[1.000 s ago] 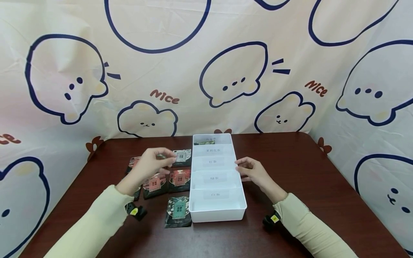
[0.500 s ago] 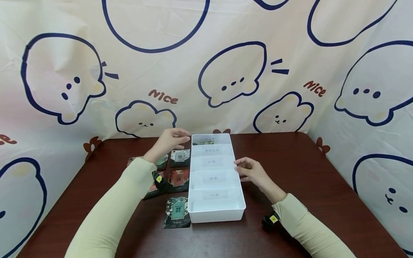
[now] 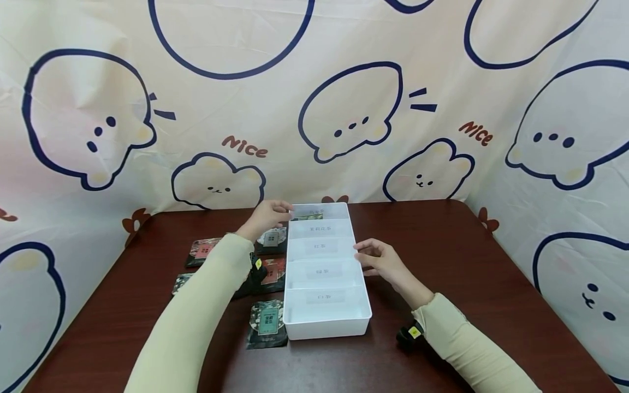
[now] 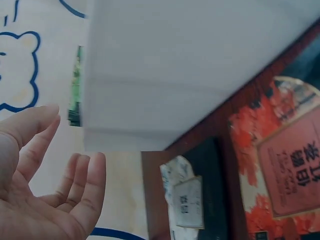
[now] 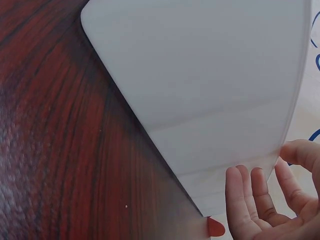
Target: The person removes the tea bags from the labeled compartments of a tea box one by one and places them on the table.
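Observation:
A long white divided box (image 3: 326, 329) stands on the table, a printed label in each compartment. In its far compartment lies a green tea packet (image 3: 308, 216); its edge shows above the rim in the left wrist view. My left hand (image 3: 265, 218) is beside the box's far left corner, thumb and index tip close together near that packet, nothing in its fingers. My right hand (image 3: 380, 259) pinches the box's right rim with thumb and index finger, the other fingers (image 5: 235, 195) beside the outer wall.
Left of the box lie several dark tea packets: a teal-labelled one (image 3: 268, 323), a white-labelled one (image 3: 272, 240), red-labelled ones (image 3: 202, 251). The left forearm covers part of them. A cartoon-printed cloth (image 3: 285, 109) hangs behind the table (image 3: 417, 224).
My left hand has moved from above the packets, away from me and right, to the box's far left corner. My right hand stays at the rim.

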Motion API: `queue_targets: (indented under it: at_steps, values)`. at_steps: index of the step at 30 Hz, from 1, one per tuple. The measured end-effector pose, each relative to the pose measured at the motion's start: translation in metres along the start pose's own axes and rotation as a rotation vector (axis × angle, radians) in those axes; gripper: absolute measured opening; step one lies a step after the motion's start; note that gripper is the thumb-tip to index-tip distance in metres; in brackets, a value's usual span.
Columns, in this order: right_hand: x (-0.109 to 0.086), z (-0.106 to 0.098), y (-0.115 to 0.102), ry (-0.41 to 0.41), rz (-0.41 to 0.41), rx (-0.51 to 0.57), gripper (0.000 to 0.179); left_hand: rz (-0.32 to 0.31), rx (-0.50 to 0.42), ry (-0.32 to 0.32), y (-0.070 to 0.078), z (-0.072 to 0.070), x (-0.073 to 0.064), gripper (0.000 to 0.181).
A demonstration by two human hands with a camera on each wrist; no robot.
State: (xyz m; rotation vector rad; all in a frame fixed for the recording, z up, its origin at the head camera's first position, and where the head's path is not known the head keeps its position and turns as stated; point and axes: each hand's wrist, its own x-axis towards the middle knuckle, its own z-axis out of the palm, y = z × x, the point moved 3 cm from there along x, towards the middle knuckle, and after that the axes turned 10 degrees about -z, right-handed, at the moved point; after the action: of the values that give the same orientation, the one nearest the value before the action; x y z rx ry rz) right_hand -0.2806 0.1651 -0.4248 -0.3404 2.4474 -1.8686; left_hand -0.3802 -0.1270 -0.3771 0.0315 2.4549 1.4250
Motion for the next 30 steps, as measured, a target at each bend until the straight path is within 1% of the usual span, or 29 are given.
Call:
queue_targets:
  at_steps: [4,6,14,18,21,26,30]
  values:
    - [0.000,0.000,0.000,-0.002,0.000,0.001,0.030,-0.011,-0.005,-0.006,-0.003,0.005,0.002,0.027]
    - [0.000,0.000,0.000,-0.003,0.000,0.005,0.029,-0.005,-0.001,-0.003,-0.004,0.007,0.002,0.026]
    - [0.001,0.000,0.002,-0.001,0.001,0.012,0.029,-0.007,0.018,0.011,-0.009,0.008,0.006,0.024]
    - [0.001,0.000,0.002,-0.006,-0.004,0.028,0.030,-0.033,0.009,0.027,-0.011,0.009,0.007,0.022]
    - [0.001,0.000,0.001,-0.007,-0.008,0.037,0.030,-0.038,0.003,0.042,-0.011,0.009,0.007,0.021]
    - [0.000,0.001,0.001,-0.002,-0.004,0.032,0.030,-0.007,0.025,0.073,-0.011,0.010,0.006,0.022]
    - [0.000,0.001,0.001,-0.001,-0.001,0.028,0.029,0.009,0.025,0.087,-0.011,0.009,0.005,0.025]
